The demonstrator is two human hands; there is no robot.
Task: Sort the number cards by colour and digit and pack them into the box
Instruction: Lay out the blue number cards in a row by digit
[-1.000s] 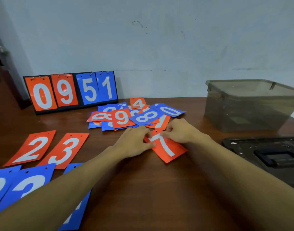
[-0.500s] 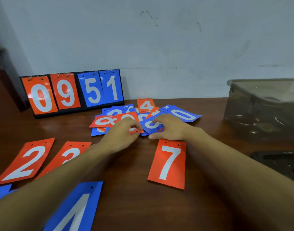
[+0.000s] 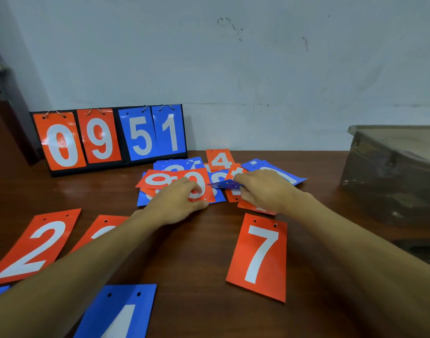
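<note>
Head view: the mixed pile of number cards [image 3: 219, 176] lies far centre on the table [image 3: 197, 252]. The left hand [image 3: 179, 203] rests on the red 9 card [image 3: 197, 189] atop the pile; whether it grips the card is unclear. The right hand [image 3: 265, 189] pinches a blue card [image 3: 225, 184], one edge lifted. The red 7 card [image 3: 258, 257] lies flat nearer, and the box [image 3: 392, 172] stands far right.

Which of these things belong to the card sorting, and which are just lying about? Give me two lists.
Job in hand: mixed card pile; blue card pinched by the right hand; left hand on the orange 9 card; laid-out orange 7 card and orange 2 card; box.

Lying about: flip scoreboard standing against the wall, untouched.
</note>
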